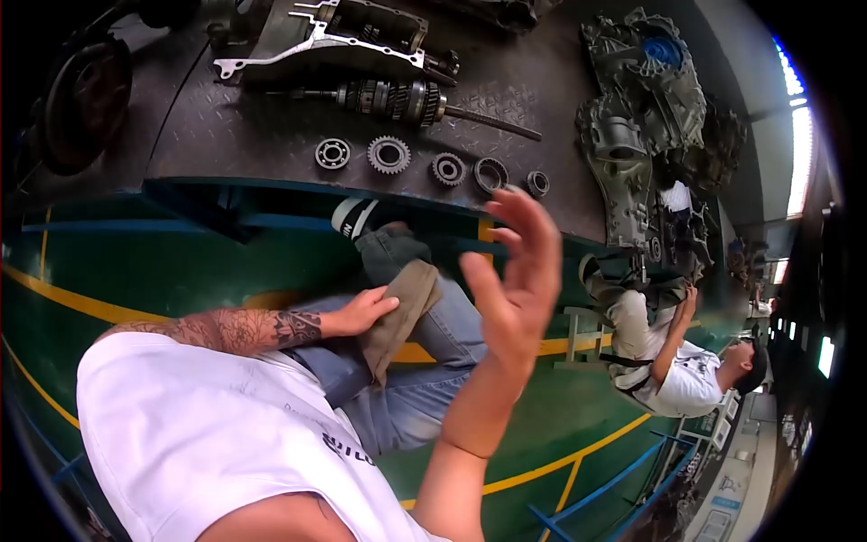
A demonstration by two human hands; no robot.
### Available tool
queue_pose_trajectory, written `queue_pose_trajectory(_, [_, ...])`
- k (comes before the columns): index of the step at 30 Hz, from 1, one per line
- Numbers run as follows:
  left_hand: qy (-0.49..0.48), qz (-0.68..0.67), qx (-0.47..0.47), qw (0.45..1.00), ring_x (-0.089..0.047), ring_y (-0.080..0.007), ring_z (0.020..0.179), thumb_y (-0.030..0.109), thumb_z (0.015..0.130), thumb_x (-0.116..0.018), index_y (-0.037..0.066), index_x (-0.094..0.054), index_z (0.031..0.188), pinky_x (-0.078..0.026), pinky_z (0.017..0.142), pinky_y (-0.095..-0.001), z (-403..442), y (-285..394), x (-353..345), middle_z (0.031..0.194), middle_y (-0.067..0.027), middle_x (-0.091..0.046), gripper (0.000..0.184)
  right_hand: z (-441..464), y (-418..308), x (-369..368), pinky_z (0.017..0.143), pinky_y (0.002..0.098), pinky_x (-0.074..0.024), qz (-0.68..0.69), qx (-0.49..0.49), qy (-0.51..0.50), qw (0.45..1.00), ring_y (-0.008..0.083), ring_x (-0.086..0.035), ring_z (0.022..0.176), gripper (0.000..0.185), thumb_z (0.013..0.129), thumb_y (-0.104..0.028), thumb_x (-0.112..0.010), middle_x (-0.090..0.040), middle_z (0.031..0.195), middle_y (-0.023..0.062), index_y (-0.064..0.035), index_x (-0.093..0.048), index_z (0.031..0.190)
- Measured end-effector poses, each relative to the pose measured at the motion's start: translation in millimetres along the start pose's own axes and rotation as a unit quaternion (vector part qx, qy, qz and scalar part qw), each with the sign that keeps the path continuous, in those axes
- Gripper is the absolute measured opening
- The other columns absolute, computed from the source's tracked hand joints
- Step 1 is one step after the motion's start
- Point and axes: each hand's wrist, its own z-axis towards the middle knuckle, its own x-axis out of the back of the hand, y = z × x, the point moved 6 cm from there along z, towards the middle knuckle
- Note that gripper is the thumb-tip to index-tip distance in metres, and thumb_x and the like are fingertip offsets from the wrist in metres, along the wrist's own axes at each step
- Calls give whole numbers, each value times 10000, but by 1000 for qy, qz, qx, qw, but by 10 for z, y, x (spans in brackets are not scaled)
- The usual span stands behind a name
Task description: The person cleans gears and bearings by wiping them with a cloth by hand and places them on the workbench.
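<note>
My left hand is closed on a folded brown-grey cloth, which lies over my lap. My right hand is raised at the front edge of the workbench, its thumb and fingers apart and nothing in it. Its fingertips appear just in front of a toothed ring; whether they touch it I cannot tell. Along the bench edge lie a ball bearing, a large gear, a smaller gear and a small bearing-like ring. Behind them rests a gear shaft.
An open metal gearbox housing sits at the back of the diamond-plate workbench. Large castings stand at the right. A dark round part is at far left. Another person sits at the right by a blue rail.
</note>
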Motion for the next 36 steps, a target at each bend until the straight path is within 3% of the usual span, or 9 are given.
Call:
queue_pose_trajectory(4, [7, 4, 8, 1000, -568, -129, 1050, 341, 1037, -490, -28, -531, 1308, -471, 921, -298, -28, 107, -14, 1153, -78, -644, 460, 117, 705, -72, 919, 363, -469, -179, -64, -54, 980, 310, -582, 1138, 460, 809, -88, -716, -603, 1235, 149, -24, -601, 1249])
queue_pose_trajectory(9, [4, 8, 5, 1000, -529, -116, 1111, 324, 1050, -475, -16, -473, 1380, -444, 974, -286, 6, 36, 12, 1264, -59, -587, 473, 291, 1263, -243, 1069, 444, -406, -321, -19, -131, 938, 413, -478, 1270, 657, 786, -122, -752, -496, 1386, 230, 5, -494, 1376])
queue_pose_trajectory(14, [-13, -47, 34, 998, -523, -111, 1128, 314, 1050, -479, -14, -461, 1398, -437, 979, -280, -11, -1, -62, 1275, -53, -582, 479, 485, 1516, -388, 1017, 445, -428, -442, -38, -136, 886, 402, -523, 1187, 611, 795, -223, -753, -575, 1299, 220, 26, -536, 1308])
queue_pose_trajectory(16, [22, -26, -20, 999, -557, -139, 1101, 321, 1043, -491, -16, -495, 1365, -460, 962, -298, -5, 75, -38, 1225, -74, -610, 467, 539, 1597, -433, 972, 461, -443, -458, -44, -105, 881, 388, -548, 1125, 614, 775, -269, -766, -610, 1247, 189, 9, -564, 1283])
queue_pose_trajectory(20, [-16, -37, 35, 999, -526, -120, 1132, 320, 1053, -475, -14, -448, 1405, -443, 985, -291, -33, 60, -36, 1282, -62, -576, 486, 507, 1563, -440, 947, 483, -449, -478, 4, -102, 872, 382, -563, 1089, 613, 750, -294, -781, -632, 1183, 178, -10, -594, 1260])
queue_pose_trajectory(27, [37, -96, 65, 993, -574, -185, 1143, 322, 1038, -435, 1, -475, 1392, -446, 1012, -340, -31, 69, 44, 1287, -107, -599, 479, 296, 1235, -157, 960, 421, -463, -353, 8, 34, 935, 393, -566, 1096, 594, 735, -181, -804, -628, 1152, 202, 20, -588, 1252])
queue_pose_trajectory(30, [54, -354, 147, 922, -612, -251, 1128, 331, 999, -421, 21, -519, 1364, -461, 1021, -369, -134, 220, 67, 1268, -146, -627, 488, -196, 1032, 83, 896, 367, -494, -130, -141, 76, 979, 273, -620, 1049, 662, 751, -113, -795, -631, 1190, 167, 22, -534, 1344])
queue_pose_trajectory(32, [17, -374, 138, 917, -616, -264, 1136, 327, 1004, -389, 23, -506, 1378, -460, 1021, -406, -174, 468, 96, 1273, -156, -624, 496, -550, 972, 153, 837, 299, -507, -44, -175, 86, 980, 169, -632, 992, 672, 769, -95, -783, -636, 1189, 127, 9, -522, 1379])
queue_pose_trajectory(36, [-103, -381, 92, 914, -582, -260, 1205, 316, 1034, -356, 51, -403, 1464, -438, 1054, -432, -87, 911, -10, 1353, -143, -572, 508, -1135, 994, 47, 901, 299, -493, 134, -209, 101, 963, 175, -587, 1073, 759, 784, -74, -807, -595, 1251, 112, 12, -440, 1443])
